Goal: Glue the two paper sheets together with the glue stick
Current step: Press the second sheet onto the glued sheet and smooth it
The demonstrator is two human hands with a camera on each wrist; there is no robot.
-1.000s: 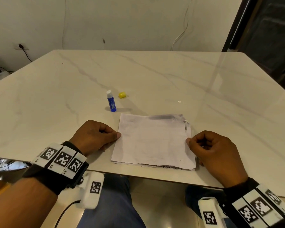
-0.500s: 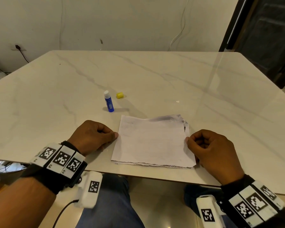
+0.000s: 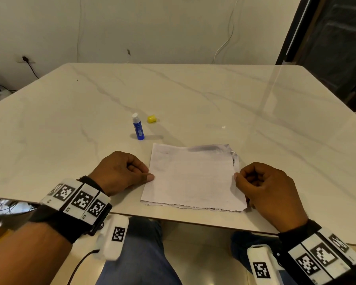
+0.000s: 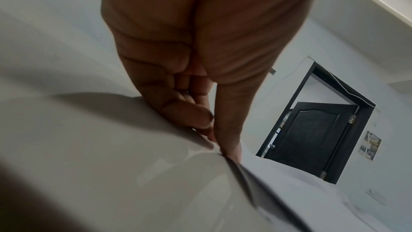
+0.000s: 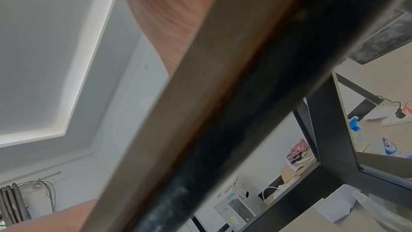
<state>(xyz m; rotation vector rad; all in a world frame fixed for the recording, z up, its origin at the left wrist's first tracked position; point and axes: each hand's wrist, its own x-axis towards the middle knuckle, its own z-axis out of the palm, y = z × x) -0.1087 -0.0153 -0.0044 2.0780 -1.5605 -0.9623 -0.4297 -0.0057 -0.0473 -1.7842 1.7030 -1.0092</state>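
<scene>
Two white paper sheets [image 3: 193,177] lie stacked near the table's front edge. The lower sheet's printed strip [image 3: 212,208] peeks out at the front. My left hand [image 3: 149,175] pinches the stack's left edge; in the left wrist view the left hand [image 4: 217,140] has its thumb on top of the paper [image 4: 312,191] and a curled finger beneath. At the right edge my right hand [image 3: 237,177] pinches the stack with its fingers curled. A blue glue stick [image 3: 138,128] stands upright and uncapped behind the sheets, with its yellow cap [image 3: 152,119] beside it.
The marble table [image 3: 193,95] stretches wide behind the sheets. The table's dark edge [image 5: 223,112] blocks most of the right wrist view. A wall lies behind the table, with a dark door frame [image 3: 292,38] at the right.
Both hands stay at the paper's side edges and the sheets stay put. Only the head view has shifted slightly.
</scene>
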